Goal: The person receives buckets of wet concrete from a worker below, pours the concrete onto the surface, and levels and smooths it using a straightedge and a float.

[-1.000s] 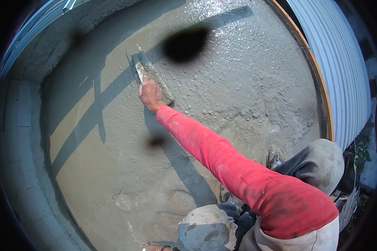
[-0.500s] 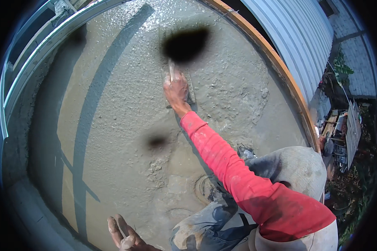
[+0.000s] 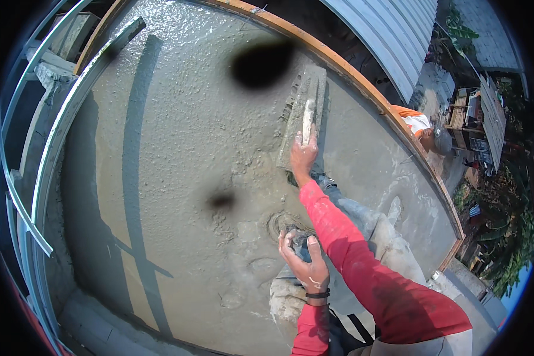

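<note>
My right hand (image 3: pixel 304 155) grips the handle of a long, cement-coated float (image 3: pixel 311 95), which lies on wet grey concrete (image 3: pixel 172 148) at the upper middle right. Below it, my left hand (image 3: pixel 302 264), with dark bands at the wrist, is raised in front of my boot and knee, fingers curved and apart, with nothing visible in it. My legs (image 3: pixel 374 237) are bent on the concrete at the lower right. Dark blurred spots cover parts of the picture.
An orange-brown board edge (image 3: pixel 356 77) borders the slab above and at the right. Beyond it are a corrugated metal roof (image 3: pixel 380 35), a person in orange and white (image 3: pixel 415 123), stacked planks (image 3: pixel 463 110) and plants. Pale metal rails (image 3: pixel 29 213) and a block wall line the left.
My right hand and the float have moved right across the concrete. My left hand has risen from the bottom left toward the lower middle. The view has turned.
</note>
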Tool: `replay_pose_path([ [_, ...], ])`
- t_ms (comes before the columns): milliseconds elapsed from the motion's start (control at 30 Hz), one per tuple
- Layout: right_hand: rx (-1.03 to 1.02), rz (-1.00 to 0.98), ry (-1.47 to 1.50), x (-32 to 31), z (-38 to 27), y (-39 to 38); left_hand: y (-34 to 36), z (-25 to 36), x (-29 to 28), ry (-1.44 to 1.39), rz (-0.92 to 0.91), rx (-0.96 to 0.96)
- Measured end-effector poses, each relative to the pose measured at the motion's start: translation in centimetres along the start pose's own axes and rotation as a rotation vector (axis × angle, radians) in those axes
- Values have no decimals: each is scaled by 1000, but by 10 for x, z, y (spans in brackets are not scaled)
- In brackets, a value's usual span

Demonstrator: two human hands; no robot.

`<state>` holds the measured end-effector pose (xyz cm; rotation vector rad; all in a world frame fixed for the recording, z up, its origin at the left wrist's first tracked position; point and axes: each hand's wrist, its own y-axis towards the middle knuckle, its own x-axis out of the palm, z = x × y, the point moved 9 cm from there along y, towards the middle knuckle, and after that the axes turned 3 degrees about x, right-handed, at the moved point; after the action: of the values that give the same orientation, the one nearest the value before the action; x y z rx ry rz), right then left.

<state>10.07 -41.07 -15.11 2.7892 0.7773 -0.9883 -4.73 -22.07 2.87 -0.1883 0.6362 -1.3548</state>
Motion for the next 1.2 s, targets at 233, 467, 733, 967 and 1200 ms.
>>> replay_pose_path([
  [233, 330, -24, 129, -109, 26, -9, -28, -58, 4, 91, -1, -87],
  [467, 244, -347, -268, -207, 37, 20, -53, -86, 29, -3, -120, -225],
  [733, -298, -660, -1050, -351, 109, 60, -91, -99, 76, -35, -157, -245],
  [967, 170, -595, -1199, -545, 337, 104, -142, -94, 116, 170, -262, -165],
  [1200, 503, -500, -1017, -731, 633, 19, -219, -153, 211, 483, -564, -270],
])
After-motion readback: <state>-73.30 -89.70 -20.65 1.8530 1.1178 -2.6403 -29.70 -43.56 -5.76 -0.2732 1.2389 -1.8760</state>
